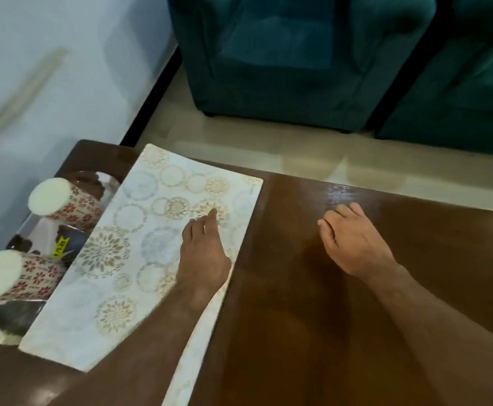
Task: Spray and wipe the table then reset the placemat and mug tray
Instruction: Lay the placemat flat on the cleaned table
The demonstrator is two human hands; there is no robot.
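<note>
My left hand [202, 253], fingers flat, presses pale medallion-patterned rectangular placemat [139, 250]; long axis diagonal, lower-left to upper-centre. Right hand [353, 238] spread on brown wooden counter [298, 288], right of placemat.

The left hand [202, 253] is lying flat with its fingers straight, while the right hand [353, 241] is resting palm down, fingers relaxed.
</note>
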